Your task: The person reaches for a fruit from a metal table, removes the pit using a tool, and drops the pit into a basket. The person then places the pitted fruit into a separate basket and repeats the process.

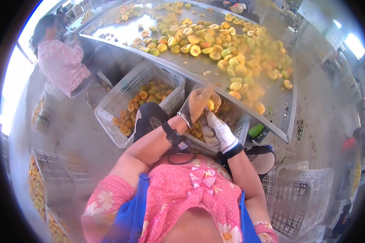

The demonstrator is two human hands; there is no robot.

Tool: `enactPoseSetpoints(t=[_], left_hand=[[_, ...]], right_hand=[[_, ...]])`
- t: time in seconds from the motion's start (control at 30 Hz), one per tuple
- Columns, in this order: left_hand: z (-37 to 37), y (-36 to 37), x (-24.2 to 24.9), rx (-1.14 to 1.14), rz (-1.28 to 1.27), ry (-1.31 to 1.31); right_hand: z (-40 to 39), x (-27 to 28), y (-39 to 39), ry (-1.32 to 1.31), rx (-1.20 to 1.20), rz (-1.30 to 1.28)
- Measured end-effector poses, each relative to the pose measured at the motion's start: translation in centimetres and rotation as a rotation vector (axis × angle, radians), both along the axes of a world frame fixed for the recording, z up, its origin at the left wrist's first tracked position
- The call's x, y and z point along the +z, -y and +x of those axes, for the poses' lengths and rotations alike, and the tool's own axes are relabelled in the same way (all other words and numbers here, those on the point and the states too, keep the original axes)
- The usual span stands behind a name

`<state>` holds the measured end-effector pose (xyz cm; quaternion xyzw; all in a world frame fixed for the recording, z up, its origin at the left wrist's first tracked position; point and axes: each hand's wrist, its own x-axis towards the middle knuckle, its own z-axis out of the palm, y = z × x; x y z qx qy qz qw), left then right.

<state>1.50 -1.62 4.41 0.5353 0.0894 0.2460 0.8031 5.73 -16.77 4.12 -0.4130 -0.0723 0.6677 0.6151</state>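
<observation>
My left hand (199,104), with a bangle and a black band on the wrist, is closed around a yellow apricot (210,105) close to the metal table's edge. Just below it, my right hand (219,133) wears a white glove with a soiled grey finger area. Its fingers are curled together near the apricot, and what they hold, if anything, is hidden. Both hands are above a crate (242,128) between my knees, with orange fruit pieces inside. Haze blurs the fingertips.
Cut apricots (194,39) are heaped on the metal table (182,67). A white crate of apricot halves (109,121) stands to the left. Crates (300,198) are at the lower right, fruit-filled ones (48,162) at lower left. A co-worker (63,60) sits at the left.
</observation>
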Motion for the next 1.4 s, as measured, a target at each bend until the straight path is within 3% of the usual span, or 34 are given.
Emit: enactPoseSetpoints(t=[0.1, 0.2, 0.3, 0.37, 0.47, 0.7, 0.77, 0.87, 0.9, 1.03, 1.1, 1.2, 1.3, 1.4], left_hand=[[-0.6, 0.9, 1.3, -0.05, -0.255, 0.02], [-0.7, 1.1, 1.2, -0.098, -0.322, 0.009], [0.5, 0.6, -0.8, -0.001, 0.034, -0.129], [0.9, 0.7, -1.5, 0.06, 0.113, -0.108], [0.6, 0.5, -0.9, 0.018, 0.025, -0.12], [-0.2, 0.3, -0.4, -0.089, -0.357, -0.033], [-0.1, 0.2, -0.7, -0.147, -0.483, 0.06], [-0.1, 0.4, -0.1, 0.078, -0.477, -0.069], [-0.4, 0.5, 0.7, 0.086, -0.482, -0.076], [-0.5, -4.1, -0.2, 0.196, -0.744, 0.171], [-2.1, -8.5, -0.2, 0.202, -0.415, 0.173], [-4.0, -13.8, 1.4, 0.576, 0.692, -0.364], [-1.1, -15.3, 1.8, 0.566, 1.188, -0.327], [6.4, -15.0, 0.5, 0.375, 1.29, -0.467]], right_hand=[[1.2, -0.2, 0.7, -0.084, 0.064, 0.078], [2.1, -0.5, 1.2, -0.027, 0.1, 0.077], [2.2, -2.1, 1.0, 0.26, 0.008, 0.055], [1.7, -5.1, -0.2, 0.55, -0.08, 0.133], [0.6, -1.6, 0.4, 0.129, -0.067, 0.025], [1.6, -3.0, -0.4, -0.508, 0.152, 0.245], [2.0, -3.6, -0.5, -0.628, 0.176, 0.298], [2.0, -3.6, -0.8, -0.574, 0.205, 0.322], [1.7, -4.4, -1.2, -0.482, 0.097, 0.248], [2.3, -5.3, -0.4, -0.659, 0.315, 0.466], [2.3, -5.3, -0.4, -0.572, 0.188, 0.428], [2.6, -4.9, -0.2, -0.637, 0.074, 0.341], [2.6, -4.6, -1.0, -0.604, -0.043, 0.304], [2.6, -4.4, -1.9, -0.549, -0.114, 0.294]])
